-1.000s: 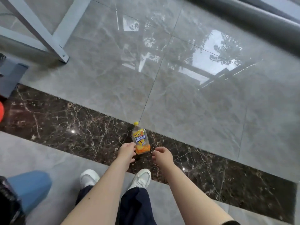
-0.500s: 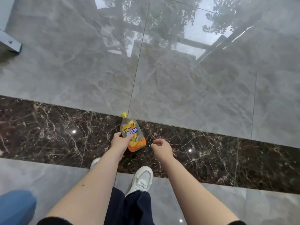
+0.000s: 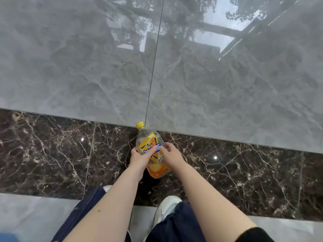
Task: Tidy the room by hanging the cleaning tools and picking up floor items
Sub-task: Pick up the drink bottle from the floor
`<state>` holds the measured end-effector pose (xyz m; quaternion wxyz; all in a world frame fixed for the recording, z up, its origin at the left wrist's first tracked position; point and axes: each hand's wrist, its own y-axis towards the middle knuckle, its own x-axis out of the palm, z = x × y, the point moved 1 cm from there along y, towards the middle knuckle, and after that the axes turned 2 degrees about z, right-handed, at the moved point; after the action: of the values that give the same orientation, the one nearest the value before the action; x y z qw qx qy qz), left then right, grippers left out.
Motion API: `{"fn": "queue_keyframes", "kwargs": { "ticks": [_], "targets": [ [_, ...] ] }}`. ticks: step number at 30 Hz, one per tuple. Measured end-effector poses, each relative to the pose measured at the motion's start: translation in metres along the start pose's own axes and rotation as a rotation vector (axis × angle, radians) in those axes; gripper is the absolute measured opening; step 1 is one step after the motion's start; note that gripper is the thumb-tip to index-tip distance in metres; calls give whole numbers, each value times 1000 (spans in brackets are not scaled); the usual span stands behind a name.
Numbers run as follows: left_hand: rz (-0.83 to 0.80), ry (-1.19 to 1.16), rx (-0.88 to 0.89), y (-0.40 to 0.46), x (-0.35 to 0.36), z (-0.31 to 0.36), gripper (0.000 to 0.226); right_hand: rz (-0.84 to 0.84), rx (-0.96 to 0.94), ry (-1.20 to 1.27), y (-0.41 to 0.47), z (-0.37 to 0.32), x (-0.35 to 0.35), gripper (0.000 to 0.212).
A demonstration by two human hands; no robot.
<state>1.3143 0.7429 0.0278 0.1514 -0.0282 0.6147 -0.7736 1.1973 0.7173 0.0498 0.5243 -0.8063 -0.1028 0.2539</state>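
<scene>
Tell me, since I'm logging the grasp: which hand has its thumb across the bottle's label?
The left hand: its thumb lies over the blue lettering on the bottle, while the right hand only touches the bottle's side.

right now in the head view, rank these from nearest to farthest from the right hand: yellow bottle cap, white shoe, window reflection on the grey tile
1. yellow bottle cap: just ahead and left of the right hand.
2. white shoe: behind it, toward the person.
3. window reflection: far ahead on the grey tile.

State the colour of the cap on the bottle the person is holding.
Yellow. The cap tops the bottle and shows clearly in the head view.
</scene>
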Motion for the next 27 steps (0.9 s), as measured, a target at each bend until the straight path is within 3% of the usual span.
{"fn": "queue_keyframes", "kwargs": {
  "ticks": [12,21,27],
  "targets": [
    [-84,10,-19,-33,-8,17,83,-26,65,161,-31,-16,-15,50],
    [-131,-85,27,-140,-61,73,78,-23,-13,92,-134,-100,-36,46],
    [-118,-270,81,-219,-110,94,73,-71,-114,-61,-213,-157,-31,48]
  ]
}}
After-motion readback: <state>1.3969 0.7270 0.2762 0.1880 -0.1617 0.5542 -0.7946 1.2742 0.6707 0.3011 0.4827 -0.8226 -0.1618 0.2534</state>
